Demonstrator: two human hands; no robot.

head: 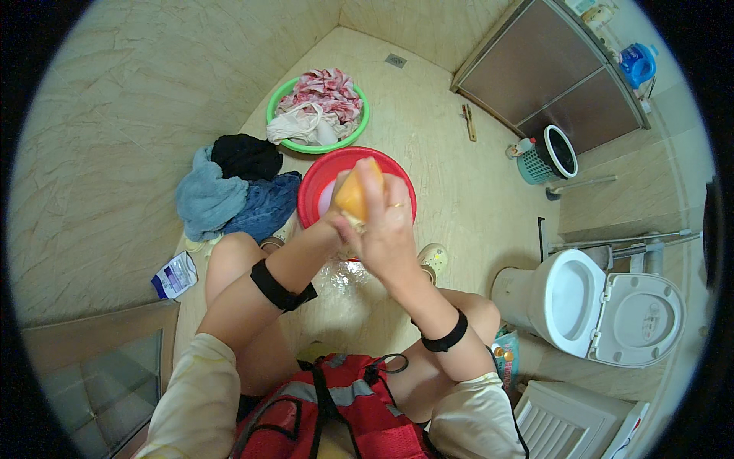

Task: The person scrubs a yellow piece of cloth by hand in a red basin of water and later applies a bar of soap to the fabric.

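Observation:
A yellow-orange block, which looks like laundry soap (352,198), is held in my right hand (387,224) above a red plastic basin (309,178). My left hand (338,212) is just behind and beside the block, mostly covered by it and by the right hand; a pale bit of cloth seems to show between the palms. Inside the basin a light purple-white patch is visible at the left; my hands hide the rest. Behind the red basin stands a green basin (271,117) heaped with red-and-white patterned cloth (327,94) and white cloth (295,123).
Black, light blue and denim clothes (266,206) lie on the floor at left, near a white-and-purple packet (175,276). At right are a toilet (573,295), a teal basket (536,167), a bottle (520,148) and a brush (470,123). Wet floor shows before me.

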